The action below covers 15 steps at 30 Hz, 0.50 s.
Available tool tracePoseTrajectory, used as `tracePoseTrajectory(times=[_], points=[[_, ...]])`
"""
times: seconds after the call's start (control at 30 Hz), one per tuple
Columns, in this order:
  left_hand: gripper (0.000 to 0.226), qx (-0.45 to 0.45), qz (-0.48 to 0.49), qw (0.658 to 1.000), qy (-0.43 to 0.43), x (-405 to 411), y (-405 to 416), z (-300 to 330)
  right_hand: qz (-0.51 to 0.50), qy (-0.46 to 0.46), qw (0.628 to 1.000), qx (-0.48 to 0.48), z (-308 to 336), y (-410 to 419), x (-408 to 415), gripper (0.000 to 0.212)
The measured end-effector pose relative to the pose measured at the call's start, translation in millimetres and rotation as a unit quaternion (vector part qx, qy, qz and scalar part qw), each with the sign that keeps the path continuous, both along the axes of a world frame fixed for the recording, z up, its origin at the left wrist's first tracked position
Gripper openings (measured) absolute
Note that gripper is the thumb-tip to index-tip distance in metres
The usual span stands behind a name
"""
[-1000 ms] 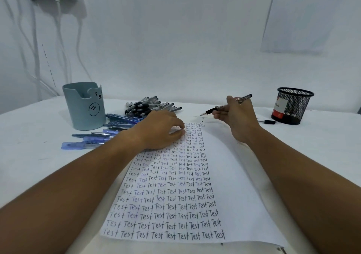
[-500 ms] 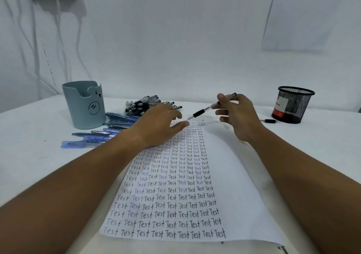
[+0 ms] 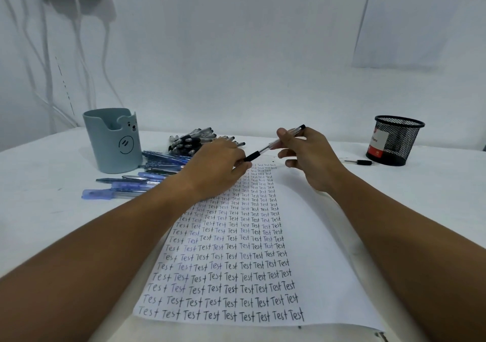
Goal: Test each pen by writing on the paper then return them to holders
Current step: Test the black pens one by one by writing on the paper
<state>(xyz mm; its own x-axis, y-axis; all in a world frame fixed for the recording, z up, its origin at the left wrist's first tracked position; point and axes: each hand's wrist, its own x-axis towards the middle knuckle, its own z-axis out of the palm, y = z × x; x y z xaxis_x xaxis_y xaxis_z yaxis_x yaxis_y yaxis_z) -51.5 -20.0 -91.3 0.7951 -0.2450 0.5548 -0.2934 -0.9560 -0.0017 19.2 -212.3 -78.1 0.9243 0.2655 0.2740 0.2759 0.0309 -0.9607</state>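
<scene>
My right hand (image 3: 311, 157) pinches a clear pen with a black grip (image 3: 273, 145) and holds it slanted just above the top of the paper (image 3: 320, 236). The pen's black front end reaches the fingertips of my left hand (image 3: 217, 169), which hide its tip. That hand lies palm down on the paper's upper left part. Rows of the word "Test" fill the left half of the sheet. A blue-grey bear holder (image 3: 113, 141) stands at the left. At the right stands a black mesh holder (image 3: 394, 140).
Several black pens (image 3: 194, 139) lie in a pile behind my left hand. Several blue pens (image 3: 147, 176) are spread beside the bear holder. A small black pen part (image 3: 360, 162) lies next to the mesh holder. Cables hang on the wall at the left.
My right hand has brought the pen down and to the left, until its front end meets my left fingertips. The left hand has stayed on the paper.
</scene>
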Motion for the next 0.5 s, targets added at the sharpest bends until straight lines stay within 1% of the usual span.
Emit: tracePoseTrajectory(times=[0.07,0.1,0.13,0.17,0.2,0.23,0.27,0.3,0.33,0.4,0.5], points=[[0.033,-0.016,0.013,1.000,-0.018,-0.3,1.7,3.4,-0.009,0.003,1.000,-0.013,1.2,-0.1,2.1,0.036],[0.034,-0.021,0.029,0.999,-0.030,-0.1,4.0,5.7,-0.033,-0.002,0.999,-0.037,0.7,-1.5,5.2,0.041],[0.035,-0.022,0.051,0.998,-0.041,0.0,7.5,8.1,-0.072,-0.022,0.994,-0.081,-0.8,-3.8,9.2,0.042],[0.036,-0.020,0.074,0.996,-0.051,0.0,11.9,10.5,-0.123,-0.063,0.979,-0.152,-3.7,-8.3,15.0,0.036],[0.037,-0.016,0.097,0.993,-0.057,-0.4,17.2,12.3,-0.174,-0.110,0.946,-0.252,-7.1,-14.7,20.8,0.027],[0.037,-0.013,0.119,0.991,-0.061,-0.5,22.9,13.7,-0.211,-0.146,0.896,-0.362,-9.8,-21.3,24.6,0.023],[0.037,-0.013,0.140,0.988,-0.061,-0.9,28.4,15.2,-0.230,-0.164,0.843,-0.458,-11.4,-27.4,26.8,0.028],[0.036,-0.013,0.160,0.985,-0.056,-1.3,33.4,15.7,-0.239,-0.159,0.802,-0.524,-12.5,-33.1,27.6,0.033],[0.036,-0.011,0.180,0.982,-0.051,-1.5,37.8,16.2,-0.246,-0.143,0.774,-0.566,-12.0,-37.1,26.9,0.034],[0.038,0.002,0.219,0.975,-0.049,-1.8,44.7,17.1,-0.264,-0.109,0.744,-0.604,-12.1,-42.0,27.0,0.031],[0.039,0.021,0.251,0.966,-0.050,-1.5,51.6,17.4,-0.268,-0.075,0.725,-0.630,-14.1,-45.0,30.1,0.025]])
